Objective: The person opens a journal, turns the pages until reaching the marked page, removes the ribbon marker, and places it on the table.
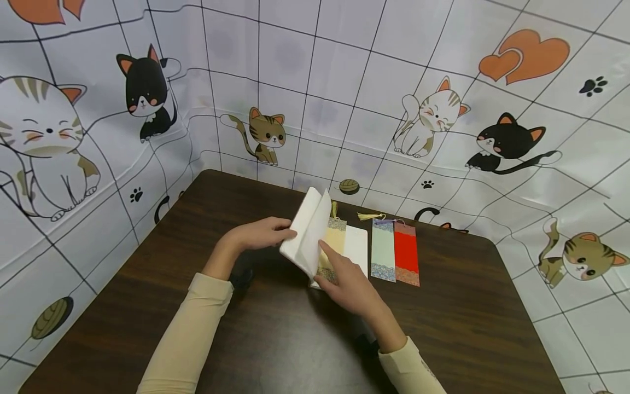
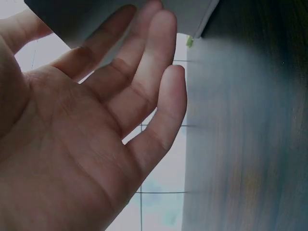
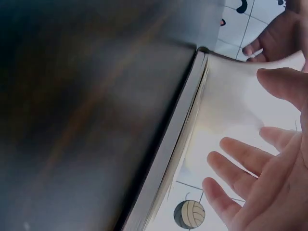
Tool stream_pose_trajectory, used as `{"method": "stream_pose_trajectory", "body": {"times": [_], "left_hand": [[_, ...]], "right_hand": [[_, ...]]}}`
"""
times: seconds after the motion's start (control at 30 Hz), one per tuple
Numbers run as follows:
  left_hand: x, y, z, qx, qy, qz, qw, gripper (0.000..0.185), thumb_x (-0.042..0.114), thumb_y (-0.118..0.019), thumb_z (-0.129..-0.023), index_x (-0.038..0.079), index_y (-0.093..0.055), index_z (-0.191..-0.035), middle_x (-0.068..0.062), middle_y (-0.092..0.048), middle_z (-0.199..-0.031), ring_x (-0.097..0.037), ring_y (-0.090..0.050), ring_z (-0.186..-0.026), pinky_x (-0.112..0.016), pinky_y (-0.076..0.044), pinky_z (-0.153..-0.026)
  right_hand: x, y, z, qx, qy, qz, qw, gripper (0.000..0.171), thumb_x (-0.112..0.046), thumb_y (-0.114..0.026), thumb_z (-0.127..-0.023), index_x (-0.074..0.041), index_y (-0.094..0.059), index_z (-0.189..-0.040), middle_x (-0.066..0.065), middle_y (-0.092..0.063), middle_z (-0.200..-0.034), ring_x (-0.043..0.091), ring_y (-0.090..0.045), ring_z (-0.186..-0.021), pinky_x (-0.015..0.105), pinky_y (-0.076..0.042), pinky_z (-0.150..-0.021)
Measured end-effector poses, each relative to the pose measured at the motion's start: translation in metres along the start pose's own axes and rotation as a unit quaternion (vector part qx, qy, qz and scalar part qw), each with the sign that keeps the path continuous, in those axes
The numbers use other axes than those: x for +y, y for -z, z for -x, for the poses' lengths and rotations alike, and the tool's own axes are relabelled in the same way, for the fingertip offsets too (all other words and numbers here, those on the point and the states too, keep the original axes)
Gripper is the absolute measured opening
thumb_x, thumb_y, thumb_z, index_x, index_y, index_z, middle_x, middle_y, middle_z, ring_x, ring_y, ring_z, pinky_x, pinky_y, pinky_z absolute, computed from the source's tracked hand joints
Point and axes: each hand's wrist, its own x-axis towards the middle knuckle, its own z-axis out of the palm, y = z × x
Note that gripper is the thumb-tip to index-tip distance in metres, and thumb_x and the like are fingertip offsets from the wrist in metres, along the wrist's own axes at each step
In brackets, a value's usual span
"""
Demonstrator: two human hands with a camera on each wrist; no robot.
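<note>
A white-paged notebook (image 1: 356, 246) lies on the table with its left pages and cover (image 1: 306, 230) standing up at a slant. My left hand (image 1: 261, 232) grips that raised part at its outer edge; in the left wrist view its fingers lie on the dark outer face. On the flat right page rests a cream bookmark (image 1: 336, 235) with patterned ends and a yellow tassel, partly covered by my right hand (image 1: 346, 279). The right hand's fingers are spread, index and thumb close to the raised pages. In the right wrist view, the right fingers (image 3: 240, 175) stretch over the white page.
Right of the notebook, a pale green bookmark (image 1: 383, 249) and a red bookmark (image 1: 406, 254) lie side by side, tassels toward the wall. The brown wooden table (image 1: 295, 339) meets a tiled, cat-patterned wall (image 1: 339, 109) at its back edge.
</note>
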Motion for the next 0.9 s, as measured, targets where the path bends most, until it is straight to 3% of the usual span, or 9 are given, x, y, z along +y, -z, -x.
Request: {"method": "stream_pose_trajectory", "body": {"times": [0.2,0.4,0.5,0.6,0.73,0.83,0.9], "left_hand": [[0.0,-0.003,-0.003,0.007,0.013,0.017,0.9997,0.057,0.052,-0.042,-0.113,0.008,-0.064,-0.14,-0.013,-0.071,-0.128,-0.035,-0.071,-0.115,-0.06,-0.05,-0.11],[0.001,-0.004,-0.005,0.006,0.009,0.021,0.9997,0.052,0.05,-0.046,-0.114,0.007,-0.066,-0.135,-0.009,-0.072,-0.115,-0.021,-0.067,-0.102,-0.056,-0.054,-0.105],[0.001,-0.002,-0.004,0.005,-0.006,0.006,0.9999,0.046,0.041,-0.048,-0.115,0.005,-0.063,-0.138,-0.008,-0.071,-0.109,-0.018,-0.065,-0.096,-0.056,-0.054,-0.101],[-0.002,0.0,-0.004,0.01,-0.018,-0.009,0.9998,0.042,0.034,-0.049,-0.115,0.002,-0.064,-0.137,-0.008,-0.069,-0.105,-0.018,-0.063,-0.091,-0.055,-0.054,-0.095],[-0.005,0.002,-0.003,0.012,-0.02,-0.016,0.9996,0.039,0.031,-0.05,-0.115,0.001,-0.065,-0.133,-0.008,-0.068,-0.103,-0.018,-0.061,-0.089,-0.05,-0.053,-0.09],[-0.006,0.002,-0.003,0.009,-0.02,-0.015,0.9997,0.039,0.032,-0.05,-0.115,0.001,-0.065,-0.133,-0.008,-0.068,-0.104,-0.018,-0.061,-0.091,-0.05,-0.053,-0.092],[-0.006,0.003,-0.003,0.008,-0.019,-0.012,0.9997,0.039,0.032,-0.05,-0.115,0.001,-0.065,-0.134,-0.009,-0.069,-0.105,-0.018,-0.061,-0.093,-0.052,-0.053,-0.094]], "right_hand": [[-0.003,-0.003,0.0,-0.006,0.013,0.004,1.0,0.082,-0.035,-0.076,-0.1,-0.04,-0.032,-0.169,0.005,-0.053,-0.163,0.034,-0.06,-0.138,0.063,-0.048,-0.114],[-0.005,-0.003,0.0,-0.017,0.032,0.027,0.999,0.081,-0.036,-0.074,-0.102,-0.045,-0.029,-0.169,0.001,-0.049,-0.167,0.032,-0.057,-0.143,0.062,-0.046,-0.116],[-0.006,-0.001,0.0,-0.011,0.021,0.038,0.999,0.079,-0.035,-0.075,-0.102,-0.039,-0.033,-0.169,0.005,-0.052,-0.165,0.035,-0.06,-0.14,0.062,-0.047,-0.114],[-0.005,0.003,0.0,0.013,-0.015,0.05,0.999,0.074,-0.034,-0.074,-0.101,-0.026,-0.04,-0.167,0.011,-0.062,-0.153,0.036,-0.066,-0.128,0.059,-0.054,-0.106],[0.002,0.009,0.0,0.033,-0.106,0.066,0.992,0.068,-0.036,-0.069,-0.104,-0.009,-0.046,-0.162,0.015,-0.069,-0.136,0.033,-0.069,-0.113,0.055,-0.059,-0.091],[0.009,0.015,0.001,0.025,-0.163,0.075,0.983,0.066,-0.039,-0.064,-0.106,-0.003,-0.05,-0.159,0.02,-0.067,-0.143,0.037,-0.068,-0.122,0.059,-0.057,-0.097],[0.013,0.018,0.002,0.01,-0.178,0.085,0.98,0.062,-0.041,-0.062,-0.106,-0.002,-0.055,-0.155,0.022,-0.064,-0.148,0.04,-0.065,-0.132,0.062,-0.054,-0.105]]}}
